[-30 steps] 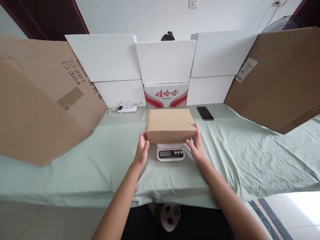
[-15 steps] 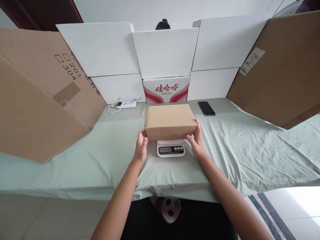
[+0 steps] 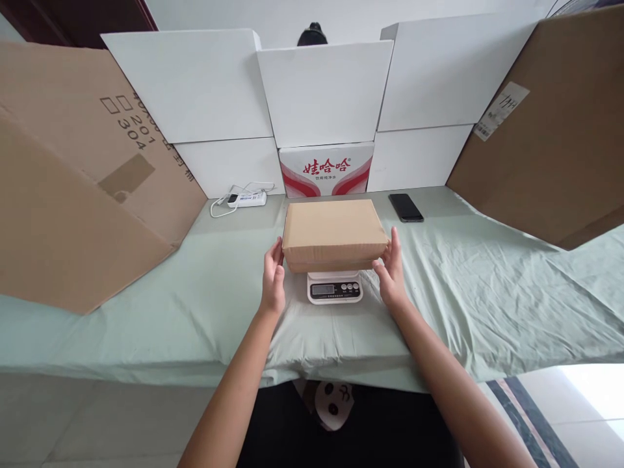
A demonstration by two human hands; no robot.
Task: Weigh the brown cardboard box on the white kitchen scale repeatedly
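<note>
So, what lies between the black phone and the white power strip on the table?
In the head view, the brown cardboard box sits between the phone and the power strip, a little nearer the person, resting on the white scale.

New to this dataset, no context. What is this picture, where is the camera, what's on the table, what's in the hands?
No machine here: a person works with two bare hands. The one picture comes from a camera worn on the person's head, looking forward and down, so both forearms reach in from the bottom edge.

A table draped in a pale green cloth fills the view. At its middle stands a small white scale with a closed brown box resting on it. The left hand and right hand stand open at the box's two near corners, fingertips at its sides; neither grips it.

Behind lie a black phone and a white power strip. White boards and big cardboard sheets stand around the table.
</note>
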